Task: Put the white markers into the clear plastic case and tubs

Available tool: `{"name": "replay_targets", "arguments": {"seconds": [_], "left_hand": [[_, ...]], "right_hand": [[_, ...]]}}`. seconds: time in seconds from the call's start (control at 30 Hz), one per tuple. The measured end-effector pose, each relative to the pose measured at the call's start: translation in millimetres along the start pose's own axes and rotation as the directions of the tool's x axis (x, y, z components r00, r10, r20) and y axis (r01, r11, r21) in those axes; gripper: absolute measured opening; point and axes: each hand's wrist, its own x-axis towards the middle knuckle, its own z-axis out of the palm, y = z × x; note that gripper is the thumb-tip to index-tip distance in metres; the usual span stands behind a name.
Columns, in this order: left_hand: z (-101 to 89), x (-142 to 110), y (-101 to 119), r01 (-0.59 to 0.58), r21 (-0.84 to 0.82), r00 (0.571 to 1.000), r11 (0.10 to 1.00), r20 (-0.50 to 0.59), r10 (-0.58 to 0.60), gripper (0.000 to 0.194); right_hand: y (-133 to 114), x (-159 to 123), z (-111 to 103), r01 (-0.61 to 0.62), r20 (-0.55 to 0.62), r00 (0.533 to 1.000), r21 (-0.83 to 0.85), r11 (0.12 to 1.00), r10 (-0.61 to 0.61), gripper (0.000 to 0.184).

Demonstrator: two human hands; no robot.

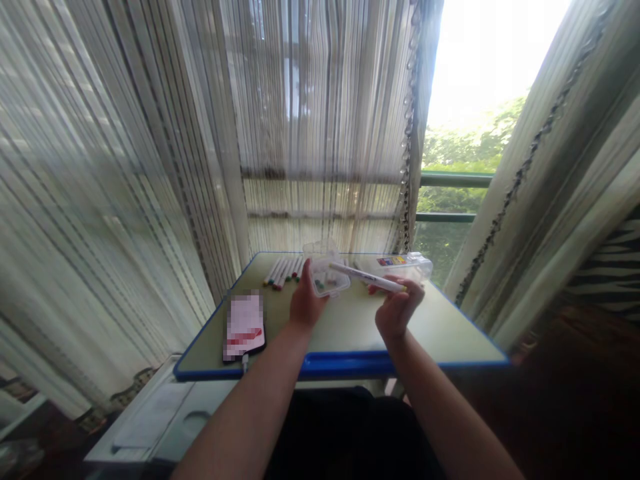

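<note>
My left hand (306,300) grips the near edge of a small clear plastic case (330,279) that holds a few coloured marker caps or pens. My right hand (397,308) is closed on a white marker pen (367,277), holding it by its right end so that it points left over the case. Both hands are above the far middle of a small green table with a blue rim (345,365). A row of several white markers (284,272) lies on the table to the left of the case.
A second clear box with coloured labels (403,265) stands at the table's far right. A phone (244,325) with a cable lies at the near left. Striped curtains (150,167) hang behind, and a window with a green railing (455,180) is on the right.
</note>
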Motion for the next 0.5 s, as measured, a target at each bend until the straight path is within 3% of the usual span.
{"name": "replay_targets", "arguments": {"seconds": [0.1,0.17,0.33,0.5], "left_hand": [[-0.1,-0.2,-0.1,0.0,0.008,1.0,1.0,0.005,0.0,0.095],[-0.2,-0.2,-0.2,-0.006,0.014,1.0,1.0,0.01,0.006,0.094],[-1.0,0.4,1.1,-0.035,-0.023,0.999,0.999,0.037,0.035,0.094],[-3.2,0.4,5.0,-0.023,-0.035,0.999,0.999,0.045,0.025,0.087]], "right_hand": [[0.3,-2.5,-2.7,-0.024,0.05,0.998,-0.05,0.998,0.027,0.019],[3.6,-5.8,-5.7,-0.062,0.145,0.987,-0.099,0.993,0.076,0.019],[8.0,-9.6,-7.3,-0.002,0.405,0.907,-0.274,0.962,0.117,0.016],[5.6,-4.9,0.1,0.05,0.538,0.83,-0.332,0.942,0.146,0.017]]}}
